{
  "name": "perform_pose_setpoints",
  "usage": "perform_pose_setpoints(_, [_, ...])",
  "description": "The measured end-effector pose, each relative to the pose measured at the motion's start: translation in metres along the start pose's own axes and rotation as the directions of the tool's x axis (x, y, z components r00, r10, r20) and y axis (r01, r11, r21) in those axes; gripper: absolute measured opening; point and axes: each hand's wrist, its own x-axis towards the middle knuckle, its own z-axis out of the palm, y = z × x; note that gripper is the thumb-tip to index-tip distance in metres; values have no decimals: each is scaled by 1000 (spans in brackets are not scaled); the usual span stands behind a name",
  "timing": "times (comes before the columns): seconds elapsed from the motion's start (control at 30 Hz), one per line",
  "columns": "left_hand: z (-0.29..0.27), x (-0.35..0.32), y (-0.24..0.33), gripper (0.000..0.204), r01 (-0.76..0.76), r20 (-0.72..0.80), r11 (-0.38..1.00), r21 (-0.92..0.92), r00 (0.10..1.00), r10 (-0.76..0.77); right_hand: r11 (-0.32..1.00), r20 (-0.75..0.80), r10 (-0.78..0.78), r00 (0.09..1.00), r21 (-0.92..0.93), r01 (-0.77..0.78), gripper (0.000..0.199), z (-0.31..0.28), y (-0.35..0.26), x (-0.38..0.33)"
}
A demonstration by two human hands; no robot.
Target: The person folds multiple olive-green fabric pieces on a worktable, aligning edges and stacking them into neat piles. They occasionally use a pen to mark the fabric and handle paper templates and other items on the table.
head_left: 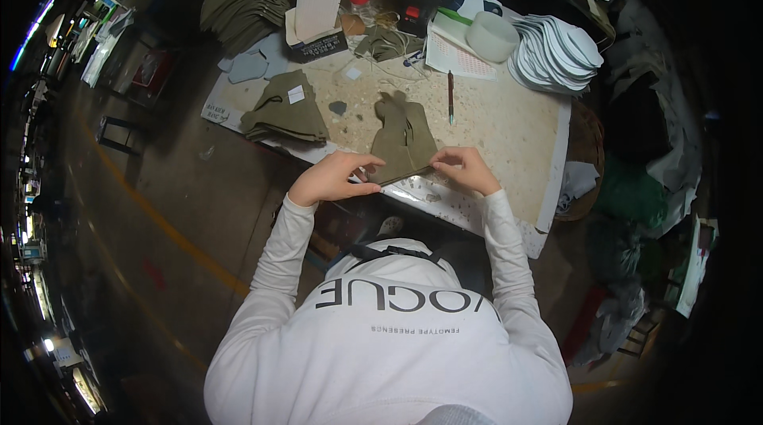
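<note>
The olive fabric piece (404, 139) is flat, with a curved, notched outline (it looks like a cut part of a shoe upper). It lies at the near edge of the bench (509, 119). The left hand (332, 178) pinches its lower left corner, and the right hand (465, 168) holds its lower right edge with closed fingers. To the left is a stack of similar olive pieces (288, 111); a pen (451, 97) lies just right. Between them the speckled surface is open.

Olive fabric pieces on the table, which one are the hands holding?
The single shaped olive piece at the table's near edge, pinched by the left hand and right hand; the other olive pieces lie stacked farther left.
</note>
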Motion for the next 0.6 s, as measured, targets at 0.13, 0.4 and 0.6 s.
perform_pose_setpoints(0.13, [-16,43,-59,43,17,-103,999,28,995,-14,975,-159,146,976,-141,-169,16,-17,37,15])
perform_pose_setpoints(0.4, [-17,197,-151,37,581,-752,809,91,572,-326,623,-612,256,748,-488,-612,49,2,81,103])
perform_pose_setpoints(0.6, [-8,207,-180,43,608,-787,794,23,500,-361,851,-511,325,796,-209,-482,33,-18,107,75])
